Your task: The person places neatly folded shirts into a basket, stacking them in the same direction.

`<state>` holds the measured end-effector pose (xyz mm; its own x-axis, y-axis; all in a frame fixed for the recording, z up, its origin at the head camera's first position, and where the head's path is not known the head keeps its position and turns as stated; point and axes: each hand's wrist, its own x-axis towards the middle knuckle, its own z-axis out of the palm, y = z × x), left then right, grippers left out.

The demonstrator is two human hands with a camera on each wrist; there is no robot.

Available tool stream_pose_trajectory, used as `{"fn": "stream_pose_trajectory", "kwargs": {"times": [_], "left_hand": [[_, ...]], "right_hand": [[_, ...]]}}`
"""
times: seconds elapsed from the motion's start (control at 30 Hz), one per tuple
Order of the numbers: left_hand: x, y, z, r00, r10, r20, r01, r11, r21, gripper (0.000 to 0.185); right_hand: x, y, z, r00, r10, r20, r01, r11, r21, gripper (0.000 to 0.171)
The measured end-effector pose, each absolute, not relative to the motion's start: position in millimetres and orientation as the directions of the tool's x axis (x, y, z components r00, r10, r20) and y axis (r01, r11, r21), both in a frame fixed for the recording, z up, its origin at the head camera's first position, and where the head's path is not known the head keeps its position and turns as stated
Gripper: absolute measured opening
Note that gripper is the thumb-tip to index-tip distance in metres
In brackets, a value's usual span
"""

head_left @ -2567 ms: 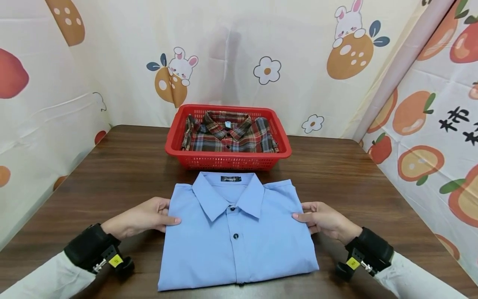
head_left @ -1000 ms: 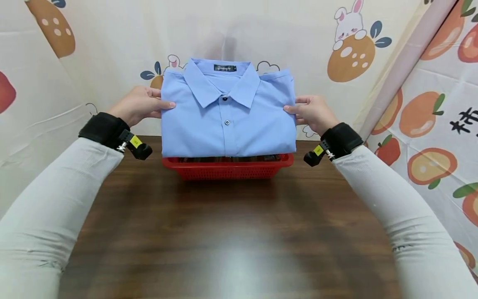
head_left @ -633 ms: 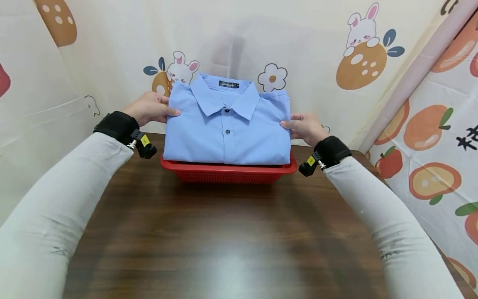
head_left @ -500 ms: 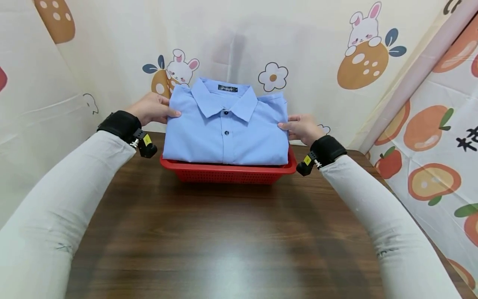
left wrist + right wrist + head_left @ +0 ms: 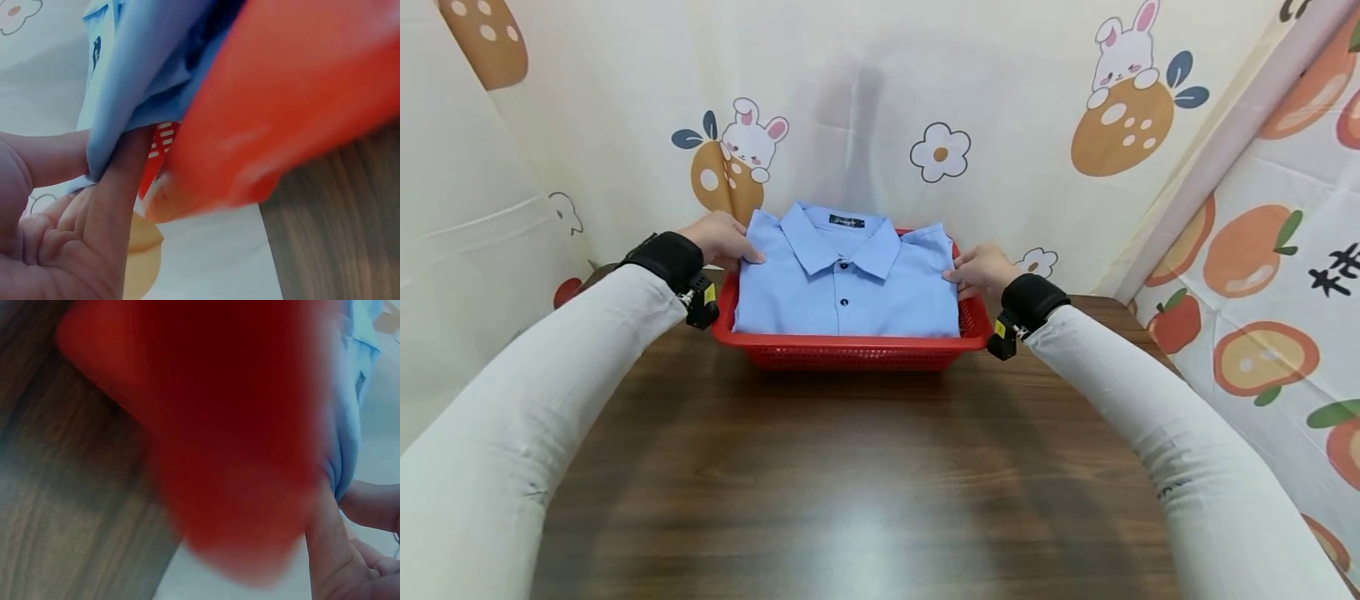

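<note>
A folded light-blue button-up shirt (image 5: 880, 304) lies within the rim of the red plastic basket (image 5: 850, 343), collar toward the back wall. My left hand (image 5: 724, 239) pinches the shirt's left edge between thumb and fingers; the left wrist view shows the blue fabric (image 5: 134, 69) between them, beside the basket wall (image 5: 250, 125). On the opposite side my right hand (image 5: 985, 271) pinches the right edge, and in the right wrist view the thumb and fingers close on the blue cloth (image 5: 345, 425). Whatever lies under the shirt in the basket is hidden.
The basket stands at the back of a dark wooden table (image 5: 850, 467), close to a printed curtain (image 5: 1000, 100). Another fruit-print curtain (image 5: 1262, 333) hangs along the right side. Black wrist straps with small cameras sit near the basket's sides.
Both hands have lifted the shirt from the table, carried it away to above the basket, and lowered it inside the rim. The plaid shirt seen earlier in the basket is now covered.
</note>
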<state>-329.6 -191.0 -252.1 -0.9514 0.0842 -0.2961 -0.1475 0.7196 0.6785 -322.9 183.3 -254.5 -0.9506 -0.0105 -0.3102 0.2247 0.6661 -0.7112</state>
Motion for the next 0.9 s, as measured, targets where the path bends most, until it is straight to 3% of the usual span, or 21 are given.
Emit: {"fn": "stream_pose_trajectory", "kwargs": {"times": [0.3,0.47,0.7,0.9], "left_hand": [[-330.6,-193.8,-249.1,-0.937,0.080,-0.339,-0.167,0.751,0.638,0.029],[-328.9,-192.1,-249.1,-0.930,0.090,-0.356,-0.174,0.746,0.643,0.035],[-319.8,-182.7,-245.8,-0.910,0.061,-0.410,-0.268,0.666,0.696,0.065],[-309.7,-168.3,-233.4,-0.874,0.185,-0.450,-0.202,0.704,0.681,0.075]], "right_hand": [[-323.4,180.3,-251.0,-0.942,0.015,-0.335,0.254,0.684,-0.684,0.047],[-322.2,181.2,-252.2,-0.943,0.025,-0.333,0.261,0.678,-0.687,0.045],[-317.0,185.7,-249.7,-0.929,-0.001,-0.370,0.298,0.591,-0.750,0.045],[-313.7,195.4,-243.3,-0.923,-0.032,-0.384,0.317,0.504,-0.803,0.054]]}}
